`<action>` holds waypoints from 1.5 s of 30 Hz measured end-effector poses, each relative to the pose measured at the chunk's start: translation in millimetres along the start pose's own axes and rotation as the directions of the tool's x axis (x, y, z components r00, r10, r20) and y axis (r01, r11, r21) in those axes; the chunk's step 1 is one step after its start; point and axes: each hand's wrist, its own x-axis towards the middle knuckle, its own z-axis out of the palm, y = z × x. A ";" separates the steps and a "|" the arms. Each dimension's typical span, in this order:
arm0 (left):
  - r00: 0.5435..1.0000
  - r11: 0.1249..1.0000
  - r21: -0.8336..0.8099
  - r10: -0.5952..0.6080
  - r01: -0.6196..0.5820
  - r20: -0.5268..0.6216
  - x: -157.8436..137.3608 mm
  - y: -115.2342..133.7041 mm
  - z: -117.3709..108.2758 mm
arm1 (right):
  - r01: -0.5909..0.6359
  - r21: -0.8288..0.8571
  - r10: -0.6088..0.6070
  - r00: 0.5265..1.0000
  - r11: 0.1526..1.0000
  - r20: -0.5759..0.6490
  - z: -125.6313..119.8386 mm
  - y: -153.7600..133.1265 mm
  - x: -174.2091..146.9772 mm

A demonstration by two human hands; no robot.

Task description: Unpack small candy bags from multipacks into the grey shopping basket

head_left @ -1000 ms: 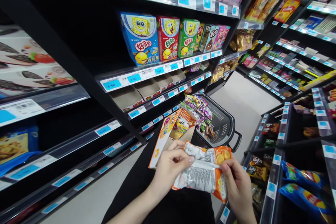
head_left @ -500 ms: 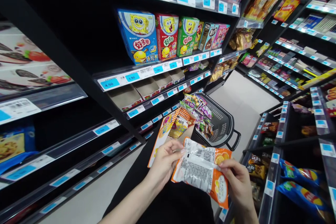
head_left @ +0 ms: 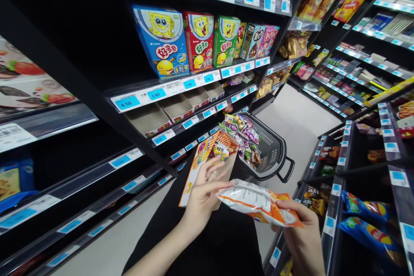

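Observation:
My right hand (head_left: 300, 224) grips the right end of an orange and white snack bag (head_left: 250, 198), which is tilted so its printed back is seen at a slant. At the bag's left end is my left hand (head_left: 203, 194), fingers stretched out and spread, the foremost fingertip touching the bag's edge. The thumb of that hand is mostly hidden. Just behind it, an orange and white open carton (head_left: 194, 181) rests on my dark-clothed lap, with a snack packet (head_left: 221, 148) showing inside.
A dark grey shopping basket (head_left: 273, 148) with several small packets (head_left: 244, 133) stands beyond the carton. Shelves on the left hold a blue snack box (head_left: 164, 43), a red box (head_left: 199, 43) and a green box (head_left: 227, 41). Lower racks on the right hold blue snack bags (head_left: 371, 241).
The bag has tipped from facing me to a flatter slant and shifted right with my right hand. My left hand has loosened its pinch and spread its fingers. The view has shifted slightly.

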 end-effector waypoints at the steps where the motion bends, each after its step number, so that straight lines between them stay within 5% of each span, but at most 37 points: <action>1: 1.000 0.999 0.047 0.012 -0.011 -0.025 -1.3 1.3 0.0 | 0.002 -0.093 -0.003 1.000 0.996 -0.013 -1.6 -0.6 -0.9; 6: 0.979 0.962 0.181 -0.203 0.205 -0.031 -4.1 10.2 -0.8 | 0.071 -0.403 -0.071 0.997 0.912 0.017 -6.9 -5.4 -4.0; 13: 0.891 0.892 -0.023 -0.450 0.452 0.066 -4.5 16.4 4.2 | -0.048 -0.087 0.055 0.996 0.995 0.071 -5.2 -0.1 -4.1; 17: 0.929 0.932 0.013 -0.362 0.362 0.075 -3.2 18.1 0.6 | 0.060 -0.185 -0.053 0.998 0.981 0.042 -6.5 -2.3 -5.0; 22: 0.991 0.985 0.130 -0.120 0.112 0.053 -1.5 22.2 -3.2 | 0.236 -0.475 -0.273 0.962 0.848 -0.010 -10.2 -13.9 -9.0; 24: 0.989 0.986 0.105 -0.138 0.132 0.050 -2.6 22.0 -5.1 | 0.313 -0.458 -0.334 0.942 0.832 0.035 -11.9 -16.1 -9.9; 27: 0.971 0.970 -0.126 -0.189 0.208 0.149 -4.9 15.9 -7.1 | 0.379 -0.221 -0.369 0.925 0.899 0.088 -14.8 -13.3 -9.0; 30: 0.951 0.870 -0.395 -0.228 0.295 0.207 -6.4 5.1 -3.0 | 0.263 -0.102 -0.264 0.964 0.959 0.006 -14.2 -8.5 -7.7; 34: 0.930 0.832 -0.418 -0.352 0.364 0.108 -7.0 -2.3 10.9 | 0.030 -0.096 -0.043 0.990 0.995 -0.136 -5.5 -7.3 -5.5; 38: 0.917 0.824 -0.410 -0.386 0.390 0.097 -9.5 -2.1 19.2 | -0.143 0.007 0.142 0.989 0.990 0.040 -3.9 0.8 -0.2; 42: 0.870 0.832 -0.260 -0.450 0.491 0.202 -11.0 -6.3 16.6 | -0.209 -0.206 0.245 0.955 0.956 0.165 -14.6 21.5 1.6; 45: 0.941 0.951 0.101 -0.304 0.291 0.146 -2.2 -9.6 9.3 | -0.132 -0.395 0.175 0.982 0.909 0.074 -27.6 36.7 8.5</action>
